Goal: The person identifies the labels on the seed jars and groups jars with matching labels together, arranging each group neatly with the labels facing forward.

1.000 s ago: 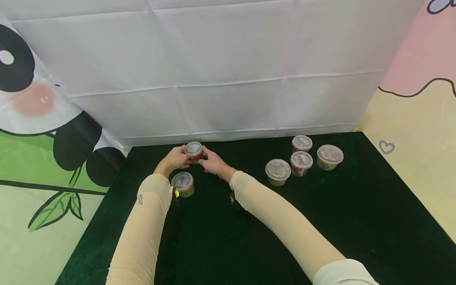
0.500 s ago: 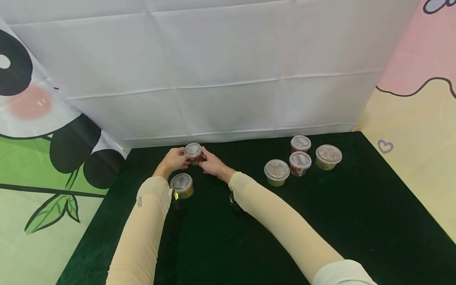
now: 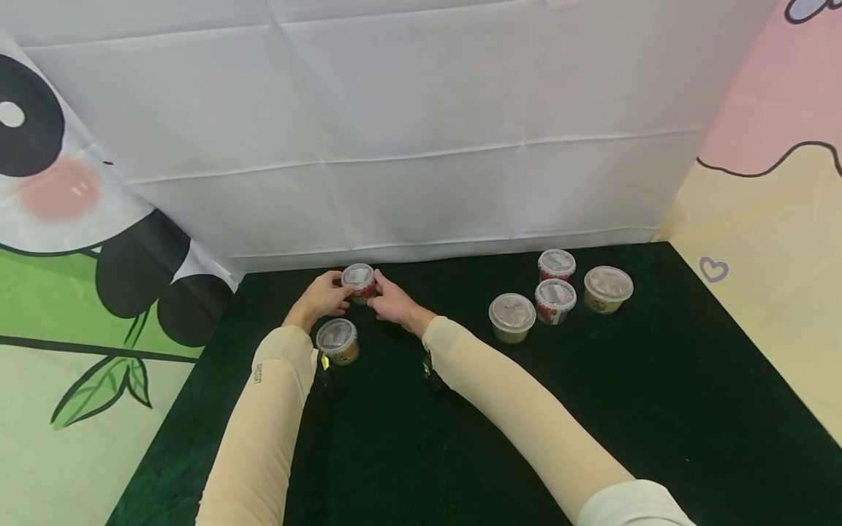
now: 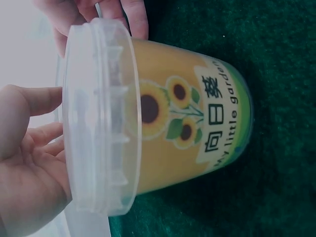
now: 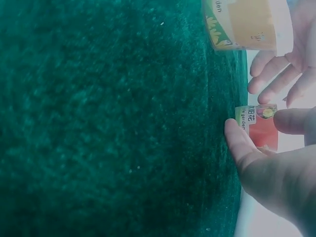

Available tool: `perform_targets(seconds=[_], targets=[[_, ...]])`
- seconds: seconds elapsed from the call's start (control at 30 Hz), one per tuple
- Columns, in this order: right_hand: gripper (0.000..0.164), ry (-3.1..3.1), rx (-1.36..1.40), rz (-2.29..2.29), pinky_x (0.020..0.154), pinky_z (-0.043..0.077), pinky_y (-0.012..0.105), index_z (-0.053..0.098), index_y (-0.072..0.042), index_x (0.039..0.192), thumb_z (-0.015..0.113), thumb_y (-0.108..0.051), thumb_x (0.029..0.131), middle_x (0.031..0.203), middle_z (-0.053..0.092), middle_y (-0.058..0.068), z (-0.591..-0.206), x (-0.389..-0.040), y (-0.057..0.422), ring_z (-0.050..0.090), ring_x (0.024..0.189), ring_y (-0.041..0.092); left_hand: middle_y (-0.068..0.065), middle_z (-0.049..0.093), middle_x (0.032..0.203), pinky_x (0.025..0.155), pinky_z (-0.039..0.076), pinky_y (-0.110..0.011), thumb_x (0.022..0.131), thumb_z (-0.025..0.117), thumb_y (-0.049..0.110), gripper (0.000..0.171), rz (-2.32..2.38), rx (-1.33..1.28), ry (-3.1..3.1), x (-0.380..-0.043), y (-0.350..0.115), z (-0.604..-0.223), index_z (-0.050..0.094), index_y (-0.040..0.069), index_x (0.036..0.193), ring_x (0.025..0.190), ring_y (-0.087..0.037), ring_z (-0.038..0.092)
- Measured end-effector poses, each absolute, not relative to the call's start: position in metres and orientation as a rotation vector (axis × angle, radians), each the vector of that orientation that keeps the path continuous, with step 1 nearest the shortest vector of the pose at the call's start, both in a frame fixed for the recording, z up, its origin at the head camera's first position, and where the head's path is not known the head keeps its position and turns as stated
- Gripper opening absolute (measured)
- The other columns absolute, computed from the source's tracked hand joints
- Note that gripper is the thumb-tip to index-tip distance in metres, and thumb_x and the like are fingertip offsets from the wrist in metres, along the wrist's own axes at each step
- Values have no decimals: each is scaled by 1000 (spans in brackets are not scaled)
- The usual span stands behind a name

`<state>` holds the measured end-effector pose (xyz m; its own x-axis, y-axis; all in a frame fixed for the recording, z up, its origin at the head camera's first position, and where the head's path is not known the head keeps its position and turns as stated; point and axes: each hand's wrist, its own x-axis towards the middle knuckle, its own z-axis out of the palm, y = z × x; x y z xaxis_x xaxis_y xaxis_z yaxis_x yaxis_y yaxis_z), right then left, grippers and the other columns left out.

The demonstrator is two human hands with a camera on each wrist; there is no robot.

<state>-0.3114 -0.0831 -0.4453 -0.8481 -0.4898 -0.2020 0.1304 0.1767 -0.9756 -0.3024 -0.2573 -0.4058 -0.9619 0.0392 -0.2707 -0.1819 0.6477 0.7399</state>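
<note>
A small red-labelled tub (image 3: 358, 275) with a clear lid stands upright near the back left edge of the table. My left hand (image 3: 321, 298) holds it from the left, with the thumb at its front. From the other side my right hand (image 3: 397, 302) grips it between thumb and fingers; in the right wrist view its red label (image 5: 262, 136) shows between them. Just in front of the left hand is a larger yellow tub (image 3: 338, 342), with sunflowers on its label (image 4: 173, 108) and a clear lid. That tub hides the red-labelled one in the left wrist view.
Several lidded tubs are grouped at the back right: two small red ones (image 3: 557, 264) (image 3: 555, 300), a pale one (image 3: 512, 317) and a yellowish one (image 3: 608, 289). Dark green cloth (image 3: 408, 453) covers the table. A white sheet (image 3: 421, 146) rises behind its back edge.
The left thumb reaches slightly further across the front of the red-labelled tub, and the tub has shifted a little. Both arms and the other tubs stay in place.
</note>
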Motion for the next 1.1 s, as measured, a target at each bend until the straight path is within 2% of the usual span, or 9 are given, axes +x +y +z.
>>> perform_targets(seconds=[0.2, 0.27, 0.37, 0.43, 0.53, 0.67, 0.77, 0.93, 1.1], targets=[[73, 2003, -318, -1720, 107, 45, 45, 7, -17, 165, 49, -7, 106, 165, 25, 12, -440, -309, -80, 41, 143, 30, -29, 50, 140, 98, 52, -50, 109, 47, 25, 62, 1148, -115, 2639, -299, -254, -400, 21, -4, 157, 121, -40, 58], [74, 2047, -339, -1699, 111, 40, 45, 7, -15, 164, 51, -9, 105, 164, 27, 15, -438, -307, -77, 38, 145, 30, -30, 46, 145, 104, 46, -53, 109, 46, 27, 65, 1076, -90, 2677, -297, -252, -400, 19, -5, 157, 129, -41, 51], [77, 2146, -419, -1616, 116, 34, 46, 8, -12, 164, 55, -14, 104, 162, 29, 18, -434, -305, -67, 33, 147, 32, -30, 28, 158, 114, 32, -57, 109, 45, 31, 72, 972, -39, 2714, -294, -248, -400, 9, -7, 159, 144, -43, 32], [79, 2200, -481, -1549, 117, 32, 46, 7, -11, 164, 57, -16, 103, 162, 30, 20, -428, -305, -59, 31, 148, 33, -31, 19, 162, 118, 24, -57, 108, 45, 33, 77, 915, 10, 2739, -291, -245, -397, 4, -9, 158, 148, -45, 23], [80, 2277, -573, -1437, 116, 33, 46, 6, -10, 164, 58, -18, 103, 161, 31, 20, -414, -305, -44, 32, 148, 33, -33, 12, 162, 117, 21, -62, 108, 45, 33, 78, 853, 70, 2797, -285, -238, -388, 2, -9, 158, 148, -47, 20], [79, 2371, -664, -1277, 115, 34, 46, 6, -13, 164, 57, -23, 104, 161, 33, 16, -393, -305, -20, 35, 146, 30, -31, 13, 162, 111, 16, -74, 107, 48, 37, 76, 813, 158, 2913, -272, -215, -374, 11, -2, 160, 147, -49, 20], [78, 2437, -762, -1161, 114, 36, 47, 8, -12, 164, 56, -28, 105, 161, 34, 16, -381, -301, 4, 38, 144, 31, -27, 16, 163, 114, 17, -71, 106, 52, 38, 75, 881, 334, 2942, -256, -189, -365, 17, 0, 160, 149, -45, 19], [74, 2526, -914, -1068, 111, 40, 49, 12, -9, 163, 56, -28, 106, 159, 37, 17, -371, -288, 58, 48, 137, 33, -22, 22, 163, 119, 26, -52, 104, 58, 33, 74, 1030, 700, 2837, -225, -142, -359, 22, -1, 159, 150, -34, 24], [71, 2569, -957, -1125, 109, 40, 56, 17, -7, 162, 58, -22, 105, 158, 37, 22, -371, -267, 116, 48, 135, 39, -17, 22, 163, 117, 30, -48, 104, 59, 31, 72, 1110, 821, 2702, -204, -109, -367, 22, 3, 160, 147, -31, 30]])
